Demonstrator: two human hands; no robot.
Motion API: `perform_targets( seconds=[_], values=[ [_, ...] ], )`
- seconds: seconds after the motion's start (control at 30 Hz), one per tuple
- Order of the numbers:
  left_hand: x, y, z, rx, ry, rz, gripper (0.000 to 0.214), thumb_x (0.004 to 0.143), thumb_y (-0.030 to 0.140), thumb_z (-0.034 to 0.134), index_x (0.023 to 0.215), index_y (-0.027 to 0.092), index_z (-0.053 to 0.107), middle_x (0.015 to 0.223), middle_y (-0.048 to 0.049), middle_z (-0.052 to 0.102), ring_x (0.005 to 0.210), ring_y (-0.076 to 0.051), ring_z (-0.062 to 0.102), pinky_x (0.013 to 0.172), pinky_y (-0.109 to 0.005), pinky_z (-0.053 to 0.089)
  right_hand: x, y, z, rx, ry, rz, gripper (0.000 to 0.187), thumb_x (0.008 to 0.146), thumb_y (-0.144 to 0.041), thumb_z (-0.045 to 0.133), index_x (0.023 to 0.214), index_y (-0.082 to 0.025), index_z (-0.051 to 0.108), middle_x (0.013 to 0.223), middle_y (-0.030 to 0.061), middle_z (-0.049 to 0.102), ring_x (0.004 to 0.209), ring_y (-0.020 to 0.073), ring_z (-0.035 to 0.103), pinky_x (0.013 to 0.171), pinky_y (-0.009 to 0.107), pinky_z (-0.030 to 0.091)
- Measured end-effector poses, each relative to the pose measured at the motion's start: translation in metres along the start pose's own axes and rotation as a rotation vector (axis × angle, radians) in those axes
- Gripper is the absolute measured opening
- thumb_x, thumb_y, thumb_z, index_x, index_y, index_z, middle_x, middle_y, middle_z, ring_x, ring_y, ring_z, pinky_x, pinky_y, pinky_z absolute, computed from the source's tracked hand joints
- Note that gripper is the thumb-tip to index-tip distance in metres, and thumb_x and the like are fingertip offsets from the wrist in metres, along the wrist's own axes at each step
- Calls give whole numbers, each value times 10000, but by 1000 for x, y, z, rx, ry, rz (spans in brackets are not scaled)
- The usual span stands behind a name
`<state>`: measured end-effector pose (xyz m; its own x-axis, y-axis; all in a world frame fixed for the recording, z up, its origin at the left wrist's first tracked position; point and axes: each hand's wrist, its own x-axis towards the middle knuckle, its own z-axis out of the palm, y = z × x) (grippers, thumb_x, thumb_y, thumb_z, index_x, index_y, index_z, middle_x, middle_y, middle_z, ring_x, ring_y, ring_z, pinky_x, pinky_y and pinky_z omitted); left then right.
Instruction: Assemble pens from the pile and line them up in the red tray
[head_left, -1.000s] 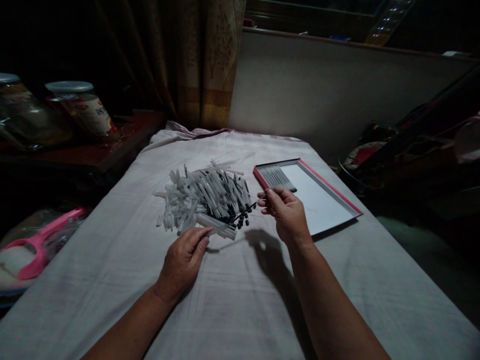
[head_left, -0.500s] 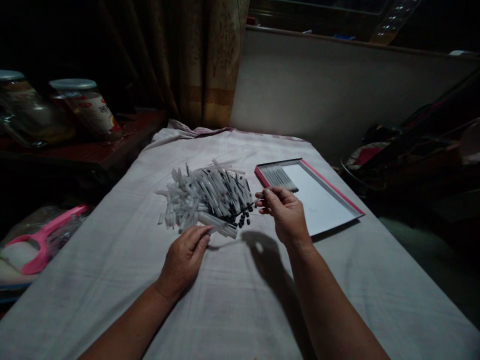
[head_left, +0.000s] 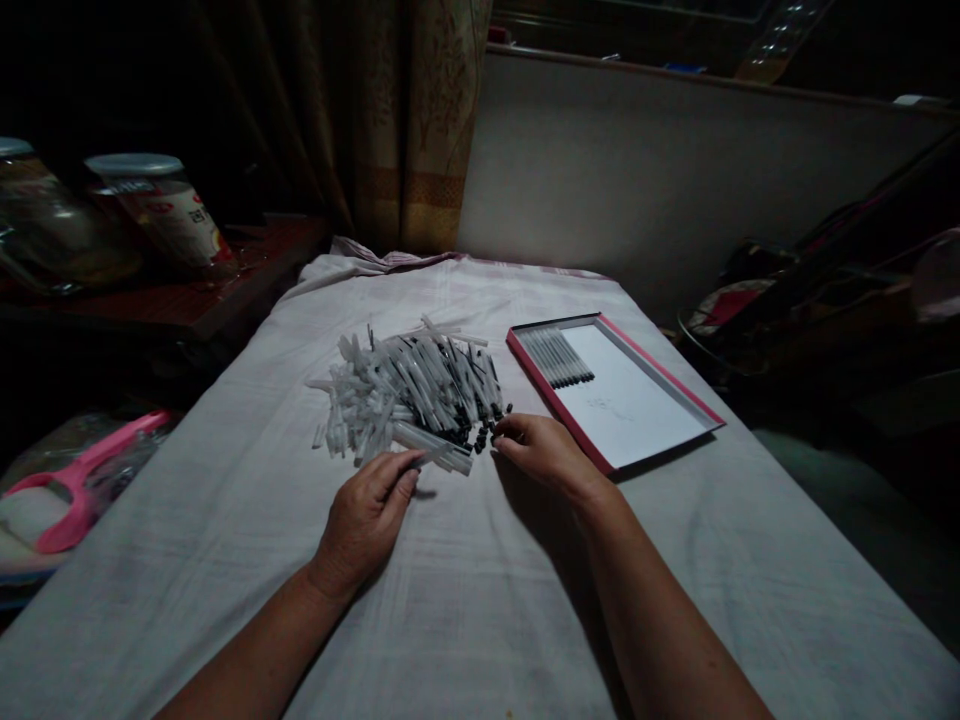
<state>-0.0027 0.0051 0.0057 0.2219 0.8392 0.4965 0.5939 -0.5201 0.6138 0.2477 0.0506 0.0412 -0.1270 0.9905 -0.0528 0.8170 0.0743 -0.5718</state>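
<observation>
My left hand [head_left: 369, 505] pinches a translucent pen barrel [head_left: 429, 456] at the near edge of a loose pile. That pile of clear pen barrels [head_left: 420, 375] lies on the cloth, with thin dark rods among the barrels. Small black pen caps [head_left: 481, 438] are scattered along its right side. Over these caps, my right hand [head_left: 536, 445] has its thumb and fingers drawn together; what is between the fingertips is too small to make out. Right of the pile, a shallow pink-edged box lid [head_left: 660, 372] holds a row of pens with black ends [head_left: 559, 358].
A pale checked cloth [head_left: 300, 590] covers the table. At left, lidded jars [head_left: 161, 215] stand on a dark red side table [head_left: 247, 275], with a pink plastic-handled item [head_left: 71, 490] below. A curtain [head_left: 420, 130] and a wall [head_left: 585, 170] are behind.
My right hand has moved down and slightly left, from beside the lid to the black caps. The thin dark piece at its fingertips no longer shows. My left hand keeps its hold.
</observation>
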Motion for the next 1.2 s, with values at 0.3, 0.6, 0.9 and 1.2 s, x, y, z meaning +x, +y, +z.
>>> perform_targets(
  seconds=[0.3, 0.6, 0.9, 1.2],
  values=[
    [0, 0, 0, 41, -32, 51, 224, 952, 247, 517, 1099, 185, 674, 985, -63, 739, 910, -172, 701, 803, -276, 560, -4, -7, 6, 141, 17, -44, 136, 830, -187, 593, 909, -186, 704, 893, 65, 731, 835, 188, 653, 725, 277, 443],
    [-1, 6, -1, 127, -112, 172, 244, 952, 250, 527, 1153, 210, 661, 982, -70, 736, 879, -197, 692, 767, -321, 554, -44, -27, 35, 1099, -3, 135, 181, 687, -291, 734, 825, -184, 685, 666, -24, 656, 522, 87, 553, 485, 195, 432],
    [-2, 6, -1, 136, -144, 199, 247, 953, 238, 528, 1167, 198, 646, 991, -78, 731, 881, -200, 688, 767, -327, 553, -50, -26, 48, 958, 137, 28, 145, 763, -266, 654, 876, -202, 718, 748, 2, 705, 650, 138, 641, 596, 246, 513],
    [-1, 9, -3, 124, -180, 164, 248, 957, 230, 518, 1160, 200, 656, 979, -70, 733, 878, -193, 688, 766, -316, 554, -55, -19, 51, 687, 191, -103, 164, 822, -211, 607, 912, -224, 743, 859, 41, 763, 790, 196, 708, 736, 304, 553]
  ],
)
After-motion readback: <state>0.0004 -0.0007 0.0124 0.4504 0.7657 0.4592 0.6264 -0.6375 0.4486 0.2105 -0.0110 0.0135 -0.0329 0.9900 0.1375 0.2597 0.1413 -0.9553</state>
